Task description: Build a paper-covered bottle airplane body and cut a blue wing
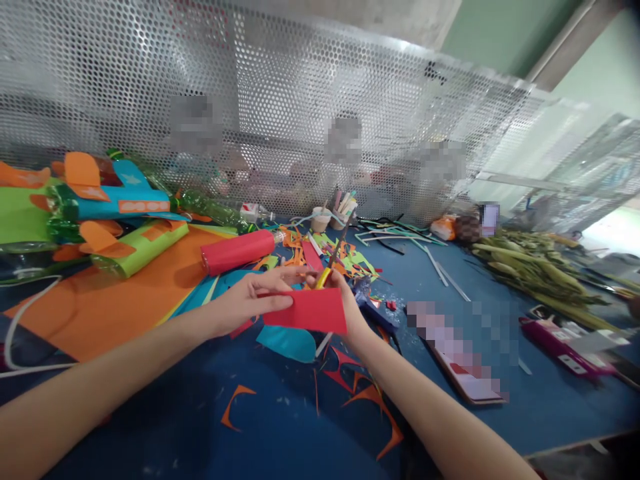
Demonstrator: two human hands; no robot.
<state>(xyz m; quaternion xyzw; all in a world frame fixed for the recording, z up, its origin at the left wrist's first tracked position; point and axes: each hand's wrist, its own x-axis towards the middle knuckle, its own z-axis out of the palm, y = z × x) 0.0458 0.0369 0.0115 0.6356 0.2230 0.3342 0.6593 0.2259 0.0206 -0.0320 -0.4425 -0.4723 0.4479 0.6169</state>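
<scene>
My left hand point(250, 300) pinches a small red sheet of paper point(315, 310) at its left side, thumb on top. Behind the paper's right end, my right hand point(347, 303) grips yellow-handled scissors point(324, 278), their dark blades pointing up and away from me. Part of the right hand's fingers is hidden by the paper. Just below the sheet lies a rounded blue paper piece point(287, 343). A bottle wrapped in red paper point(237, 252) rests beyond my left hand.
Bottles dressed as planes in blue point(120, 203) and green paper point(145, 250) lie at left on orange paper point(125, 300). Scraps point(370, 407) litter the blue table. Cups of pens point(344, 217) stand against the perforated metal screen point(280, 80). A phone-like slab point(457, 357) lies at right.
</scene>
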